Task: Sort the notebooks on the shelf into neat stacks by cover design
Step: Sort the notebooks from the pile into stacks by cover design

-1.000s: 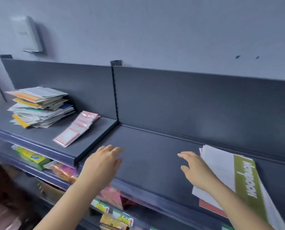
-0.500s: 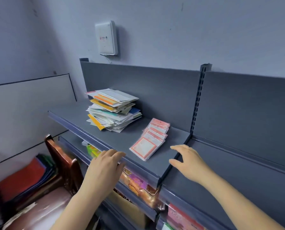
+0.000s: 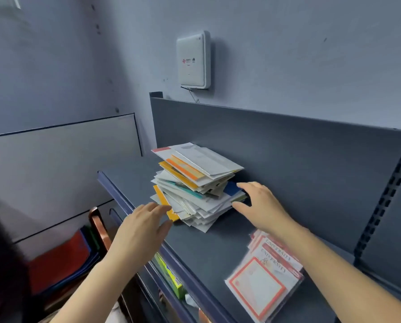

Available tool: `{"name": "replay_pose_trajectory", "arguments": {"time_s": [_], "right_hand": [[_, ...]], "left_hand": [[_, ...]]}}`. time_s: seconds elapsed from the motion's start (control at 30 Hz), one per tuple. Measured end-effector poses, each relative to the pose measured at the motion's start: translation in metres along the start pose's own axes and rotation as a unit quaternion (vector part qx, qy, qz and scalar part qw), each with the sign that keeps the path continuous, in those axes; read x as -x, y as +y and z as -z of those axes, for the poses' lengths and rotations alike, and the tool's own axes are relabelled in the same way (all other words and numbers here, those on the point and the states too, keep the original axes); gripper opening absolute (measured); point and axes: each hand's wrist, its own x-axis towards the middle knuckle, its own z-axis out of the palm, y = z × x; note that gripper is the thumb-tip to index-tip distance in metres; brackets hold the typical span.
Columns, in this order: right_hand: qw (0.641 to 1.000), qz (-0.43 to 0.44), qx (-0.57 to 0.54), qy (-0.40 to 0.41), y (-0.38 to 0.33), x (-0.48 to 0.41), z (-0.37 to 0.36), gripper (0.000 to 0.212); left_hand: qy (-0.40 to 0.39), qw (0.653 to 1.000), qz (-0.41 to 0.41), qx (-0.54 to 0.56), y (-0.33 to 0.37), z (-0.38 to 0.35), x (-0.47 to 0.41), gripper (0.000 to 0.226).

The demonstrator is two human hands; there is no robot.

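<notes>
The messy pile of notebooks [image 3: 194, 183] sat toward the left end of the shelf [image 3: 218, 243], its covers skewed and corners jutting out. The books looked thin, floppy and apt to slide, so the pile was probably best squeezed low on both sides. The left hand [image 3: 143, 227] was open at the pile's front corner and the right hand [image 3: 262, 203] was open at its right edge; whether either touched it was unclear. Red-bordered notebooks [image 3: 264, 283] lay fanned nearby.

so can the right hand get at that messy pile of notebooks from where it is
Probably yes: the right hand is open right beside the pile, fingertips by its blue cover, nothing between them. The red-bordered stack lies nearer, by the forearm, out of the way.
</notes>
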Motion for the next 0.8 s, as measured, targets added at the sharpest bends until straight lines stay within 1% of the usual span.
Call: {"name": "replay_pose_trajectory", "arguments": {"time_s": [0.1,0.2,0.3,0.37,0.43,0.53,0.57,0.7,0.73,0.8], "right_hand": [[1.000,0.012,-0.004,-0.001,-0.016,-0.033,-0.004,0.062],[1.000,0.020,0.004,-0.019,-0.035,-0.062,-0.010,0.076],[0.998,0.027,0.054,-0.034,-0.052,-0.087,-0.025,0.089],[0.994,0.005,0.090,-0.056,-0.062,-0.100,-0.037,0.089],[0.994,-0.030,0.087,-0.065,-0.067,-0.111,-0.046,0.082],[0.993,-0.089,0.059,-0.041,-0.074,-0.123,-0.049,0.066],[0.992,-0.104,0.070,-0.032,-0.075,-0.126,-0.048,0.061],[0.975,-0.112,0.191,-0.027,-0.083,-0.134,-0.047,0.041],[0.966,-0.102,0.236,-0.023,-0.086,-0.135,-0.048,0.034],[0.938,-0.073,0.337,-0.031,-0.088,-0.138,-0.052,0.010]], "left_hand": [[-0.014,0.998,0.020,0.055,-0.015,-0.007,-0.022,0.042],[-0.024,0.995,0.019,0.097,-0.030,-0.017,-0.045,0.043],[-0.027,0.989,0.016,0.144,-0.047,-0.029,-0.072,0.042],[-0.039,0.986,0.003,0.164,-0.059,-0.038,-0.089,0.042],[-0.052,0.980,-0.011,0.189,-0.071,-0.044,-0.106,0.043],[-0.062,0.968,-0.032,0.241,-0.086,-0.047,-0.134,0.043],[-0.061,0.963,-0.037,0.261,-0.089,-0.047,-0.142,0.043],[-0.065,0.937,-0.049,0.340,-0.095,-0.049,-0.170,0.038],[-0.072,0.930,-0.053,0.357,-0.095,-0.050,-0.175,0.035],[-0.088,0.912,-0.058,0.397,-0.094,-0.052,-0.182,0.031]]}}
